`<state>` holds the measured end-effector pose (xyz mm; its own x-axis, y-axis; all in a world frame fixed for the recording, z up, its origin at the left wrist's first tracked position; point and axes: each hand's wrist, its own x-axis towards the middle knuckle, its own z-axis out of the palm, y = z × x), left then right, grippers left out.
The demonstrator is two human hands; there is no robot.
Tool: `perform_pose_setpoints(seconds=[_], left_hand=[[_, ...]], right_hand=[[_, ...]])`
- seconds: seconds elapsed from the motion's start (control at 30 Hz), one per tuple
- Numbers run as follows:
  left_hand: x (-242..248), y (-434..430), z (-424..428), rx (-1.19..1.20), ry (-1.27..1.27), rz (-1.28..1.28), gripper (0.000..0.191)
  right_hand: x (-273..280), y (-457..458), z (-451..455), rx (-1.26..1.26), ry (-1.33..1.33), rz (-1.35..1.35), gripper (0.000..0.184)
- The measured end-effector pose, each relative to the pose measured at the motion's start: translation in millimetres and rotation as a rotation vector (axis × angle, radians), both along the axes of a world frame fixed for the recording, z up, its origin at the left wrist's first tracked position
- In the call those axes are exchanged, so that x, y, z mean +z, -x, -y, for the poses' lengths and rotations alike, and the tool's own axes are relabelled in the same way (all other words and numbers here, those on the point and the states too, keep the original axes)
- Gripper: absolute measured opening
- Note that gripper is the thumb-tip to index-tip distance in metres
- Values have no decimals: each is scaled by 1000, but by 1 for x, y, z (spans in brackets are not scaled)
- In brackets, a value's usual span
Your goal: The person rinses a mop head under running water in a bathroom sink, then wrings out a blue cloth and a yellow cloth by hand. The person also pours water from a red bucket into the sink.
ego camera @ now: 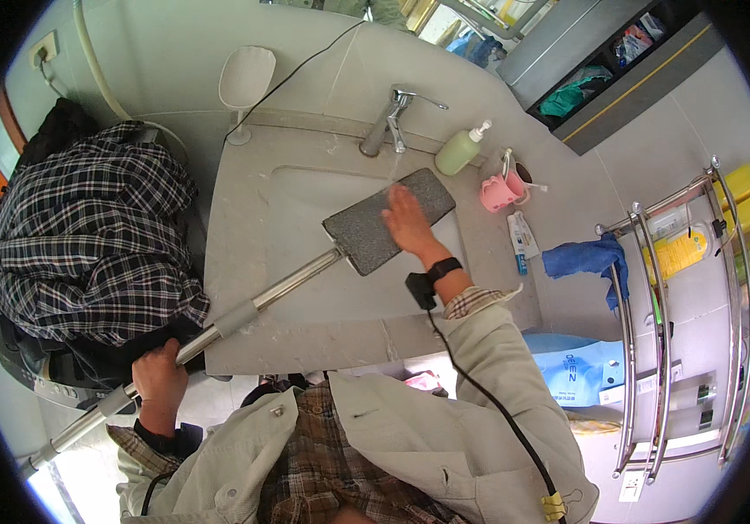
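My left hand (160, 380) grips the metal pole (296, 280) of a flat mop, which slants up to the right across the sink counter. The grey mop pad (365, 229) lies face up over the white basin (303, 216). On the pad rests my right hand (407, 219), its palm down and its fingers together, holding nothing that I can see. Behind the pad stands a chrome faucet (388, 121), its spout pointing towards the pad; a thin stream of water seems to fall from it.
Left of the counter, plaid clothing (93, 236) is heaped on a washing machine (54, 386). A green pump bottle (461, 150), a pink cup (502, 190) and a toothpaste tube (521, 239) sit on the counter's right. Farther right, a chrome rack (624, 367) carries a blue cloth (584, 259).
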<state>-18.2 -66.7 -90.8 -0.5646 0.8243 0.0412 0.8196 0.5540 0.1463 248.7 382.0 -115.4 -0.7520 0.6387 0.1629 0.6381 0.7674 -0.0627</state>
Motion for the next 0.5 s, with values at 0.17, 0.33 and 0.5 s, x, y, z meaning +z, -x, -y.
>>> perform_pose_setpoints(seconds=[0.17, 0.33, 0.5], left_hand=[[-2, 4, 0, -4, -5, -45, 19], [-1, 3, -3, 4, 19, -52, 19], [3, -1, -7, 22, 41, -43, 18]], right_hand=[[13, 29, 46, 37, 25, -51, 49], [17, 51, 77, 180, 94, -32, 51], [10, 68, 118, 332, 16, 1, 51]])
